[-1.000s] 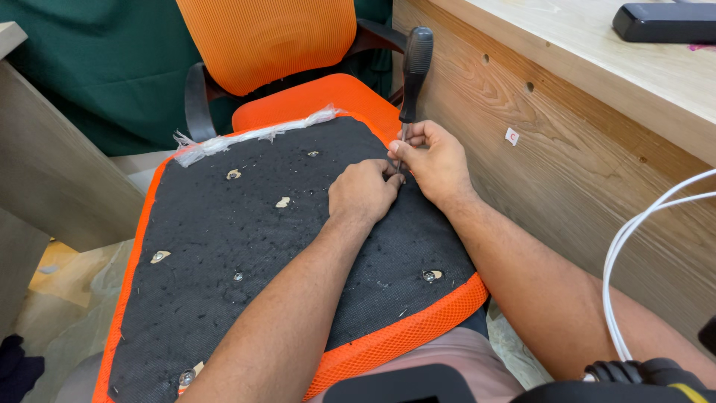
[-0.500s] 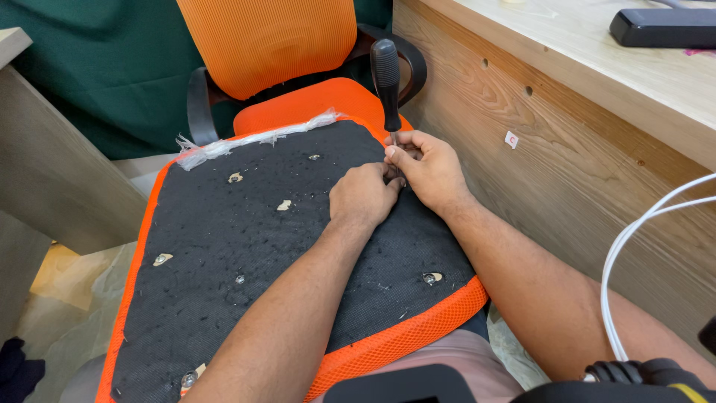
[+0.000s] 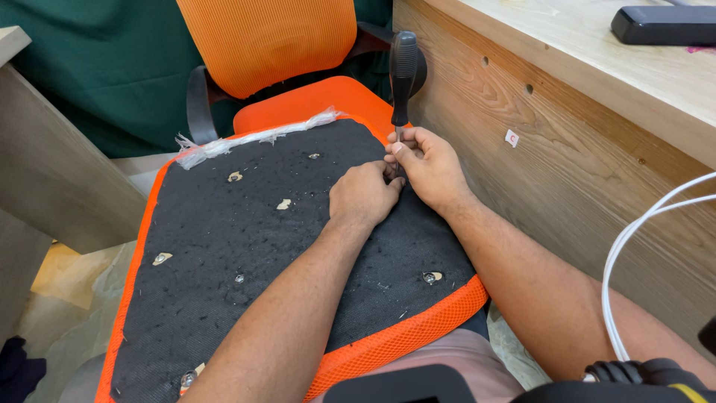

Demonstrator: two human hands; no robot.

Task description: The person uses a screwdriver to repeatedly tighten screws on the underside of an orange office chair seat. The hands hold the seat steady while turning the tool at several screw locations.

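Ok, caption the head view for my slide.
Both hands steady a black-handled screwdriver upright on an upturned orange seat cushion's black underside.

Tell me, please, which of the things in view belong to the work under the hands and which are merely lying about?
In use:
- screwdriver, upright, shaft steadied by the right hand
- left hand, fingers at the screwdriver's tip
- upturned seat cushion, black underside, orange mesh edge

Lying about:
- orange office chair behind
- black flat device on the wooden desk
- white cable
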